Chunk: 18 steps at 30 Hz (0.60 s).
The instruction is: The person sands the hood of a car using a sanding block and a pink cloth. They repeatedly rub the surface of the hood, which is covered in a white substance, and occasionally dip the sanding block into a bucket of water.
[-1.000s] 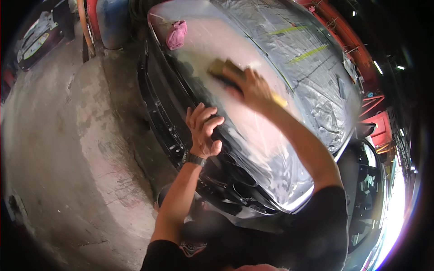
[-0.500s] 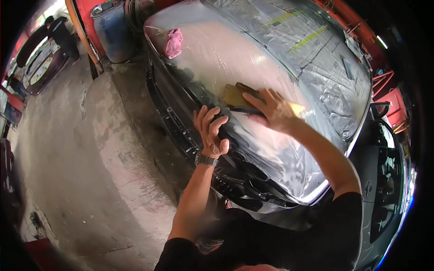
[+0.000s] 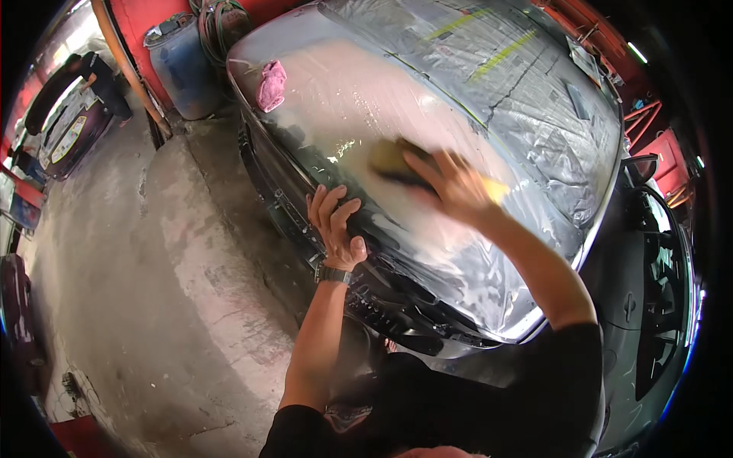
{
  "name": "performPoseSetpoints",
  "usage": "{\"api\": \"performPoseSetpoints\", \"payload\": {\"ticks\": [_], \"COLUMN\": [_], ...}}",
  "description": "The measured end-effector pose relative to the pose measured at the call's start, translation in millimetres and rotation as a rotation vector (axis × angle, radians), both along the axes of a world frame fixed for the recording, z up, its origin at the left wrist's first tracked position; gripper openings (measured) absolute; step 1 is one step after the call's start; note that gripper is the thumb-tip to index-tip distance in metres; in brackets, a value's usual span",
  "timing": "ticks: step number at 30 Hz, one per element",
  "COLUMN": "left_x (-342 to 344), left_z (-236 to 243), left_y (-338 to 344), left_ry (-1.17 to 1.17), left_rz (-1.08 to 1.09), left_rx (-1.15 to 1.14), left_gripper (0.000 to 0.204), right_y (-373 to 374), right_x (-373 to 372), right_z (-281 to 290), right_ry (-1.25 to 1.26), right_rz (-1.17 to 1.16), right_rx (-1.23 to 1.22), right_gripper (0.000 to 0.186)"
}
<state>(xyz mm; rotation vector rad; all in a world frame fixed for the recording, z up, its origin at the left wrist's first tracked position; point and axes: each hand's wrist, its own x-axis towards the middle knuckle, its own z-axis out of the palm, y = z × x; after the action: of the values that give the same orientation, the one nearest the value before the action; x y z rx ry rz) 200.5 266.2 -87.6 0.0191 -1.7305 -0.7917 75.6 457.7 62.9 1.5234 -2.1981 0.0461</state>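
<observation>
A car hood [image 3: 328, 88] with pinkish, wet-looking patches and dark bare areas lies in front of me. My right hand [image 3: 454, 183] is pressed on it, gripping a long yellow-brown sanding block [image 3: 389, 162] that is smeared by motion. At the hood's front edge is my left hand [image 3: 336, 229], fingers apart and holding nothing, a watch [image 3: 333, 273] on its wrist. Whether its fingertips touch the edge, I cannot tell. A crumpled pink cloth [image 3: 271, 86] lies on the far left corner of the hood.
Plastic sheeting [image 3: 534, 99] covers the windshield side. A blue drum [image 3: 187, 69] and coiled hoses [image 3: 217, 30] stand beyond the car's left corner. Another dark car [image 3: 630, 305] is close on the right. At the far left, a person [image 3: 103, 84] stands by a car part.
The sanding block and my right hand have shifted slightly left over the hood. My left hand appears a little further left and lower as the whole view has moved somewhat.
</observation>
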Motion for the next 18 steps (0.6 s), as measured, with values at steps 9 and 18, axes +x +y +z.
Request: {"api": "performPoseSetpoints", "payload": {"ticks": [9,18], "left_x": [-20.5,-2.4], "left_z": [6.9,3.5], "left_y": [12.1,4.0], "left_ry": [0.107,0.017], "left_rz": [-0.065,-0.014], "left_rx": [-0.057,0.023], "left_gripper": [0.059,0.057], "right_y": [-99.9,23.1], "right_x": [-177.9,-8.7], "right_z": [38.5,5.0], "right_ry": [-0.121,-0.082], "right_rz": [-0.468,0.017], "right_rx": [0.002,-0.015], "right_gripper": [0.058,0.063]}}
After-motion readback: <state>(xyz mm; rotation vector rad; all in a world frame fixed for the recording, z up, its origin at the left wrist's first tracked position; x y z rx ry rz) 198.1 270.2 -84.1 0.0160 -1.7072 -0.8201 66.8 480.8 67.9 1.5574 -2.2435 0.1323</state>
